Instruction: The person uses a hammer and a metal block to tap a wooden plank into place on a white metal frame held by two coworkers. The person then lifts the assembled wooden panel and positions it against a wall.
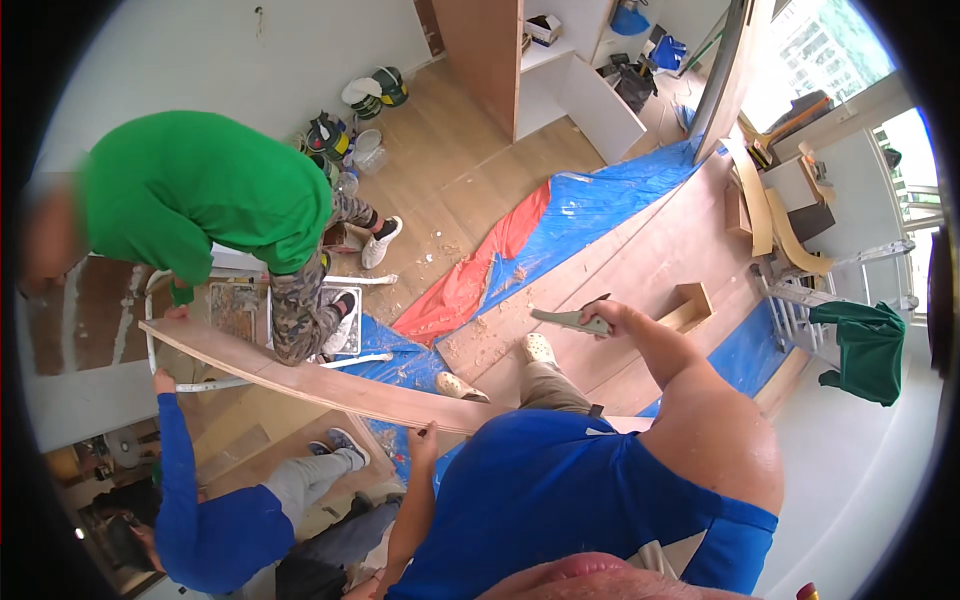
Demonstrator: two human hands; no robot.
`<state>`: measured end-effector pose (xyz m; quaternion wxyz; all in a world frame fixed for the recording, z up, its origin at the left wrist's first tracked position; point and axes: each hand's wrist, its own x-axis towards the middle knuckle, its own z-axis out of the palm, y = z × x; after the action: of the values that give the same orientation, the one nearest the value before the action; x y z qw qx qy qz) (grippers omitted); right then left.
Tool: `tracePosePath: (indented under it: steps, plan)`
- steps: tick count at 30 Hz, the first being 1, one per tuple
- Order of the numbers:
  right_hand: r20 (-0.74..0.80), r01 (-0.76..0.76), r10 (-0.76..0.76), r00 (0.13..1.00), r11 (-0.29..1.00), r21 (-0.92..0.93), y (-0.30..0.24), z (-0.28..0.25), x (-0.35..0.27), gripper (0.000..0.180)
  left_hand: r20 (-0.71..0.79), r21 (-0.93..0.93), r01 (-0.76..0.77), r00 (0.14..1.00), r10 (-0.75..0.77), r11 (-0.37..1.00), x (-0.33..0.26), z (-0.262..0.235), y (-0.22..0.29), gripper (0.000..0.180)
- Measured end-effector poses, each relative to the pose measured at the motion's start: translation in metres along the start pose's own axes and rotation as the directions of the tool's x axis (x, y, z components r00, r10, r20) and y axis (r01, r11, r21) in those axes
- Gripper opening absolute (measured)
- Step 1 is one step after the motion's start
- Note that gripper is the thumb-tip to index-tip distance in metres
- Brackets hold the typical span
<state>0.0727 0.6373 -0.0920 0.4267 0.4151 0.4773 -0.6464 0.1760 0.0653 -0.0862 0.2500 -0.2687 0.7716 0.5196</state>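
A long, narrow wooden board [330, 387] runs from the far left to in front of my body. My left hand [424, 440] is closed at its near edge, with a small dark thing at the fingers that I cannot make out. Out to the right, my right hand [615, 318] grips a long, narrow grey-green tool [563, 318] with a dark piece sticking up near the fingers. This tool is held apart from the board. A co-worker in green has a hand [178, 312] on the board's far end. Just below that end is the raised hand [163, 381] of a co-worker in blue.
Blue plastic sheeting [610, 205] and an orange-red sheet [475, 275] cover part of the floor, with wood shavings around. The co-worker in green rests a leg on a white-framed step stand [375, 280]. An open-ended wooden box [690, 305], a metal ladder [790, 300] and a green cloth [865, 350] are at right.
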Motion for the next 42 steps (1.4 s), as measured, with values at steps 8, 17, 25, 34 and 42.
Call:
tracePosePath:
  steps: [8, 17, 25, 34, 42]
  plan:
    - [-0.324, -0.224, -0.166, 0.932, 0.438, -0.87, 0.013, -0.053, -0.027, 0.029, -0.236, 0.174, 0.161, 0.965, -0.118, 0.971, -0.025, 0.05, 0.039, 0.098]
    - [-0.217, -0.175, -0.163, 0.962, 0.238, -0.955, 0.017, -0.053, -0.035, 0.039, -0.33, 0.157, 0.119, 0.942, -0.062, 0.98, 0.012, 0.083, 0.008, 0.09]
    - [-0.142, -0.076, -0.425, 0.894, 0.169, -0.983, -0.012, -0.032, -0.049, 0.063, -0.378, 0.021, 0.043, 0.925, -0.032, 0.999, 0.035, 0.094, -0.016, 0.083]
    - [0.178, 0.358, -0.568, 0.804, 0.224, -0.907, -0.121, -0.015, -0.041, 0.083, -0.478, 0.036, 0.203, 0.863, -0.162, 0.978, -0.002, 0.088, -0.003, 0.066]
    - [0.406, 0.298, -0.331, 0.852, -0.331, -0.895, -0.272, 0.078, 0.077, 0.079, -0.574, 0.006, 0.323, 0.776, -0.261, 0.946, -0.001, 0.115, 0.0, 0.06]
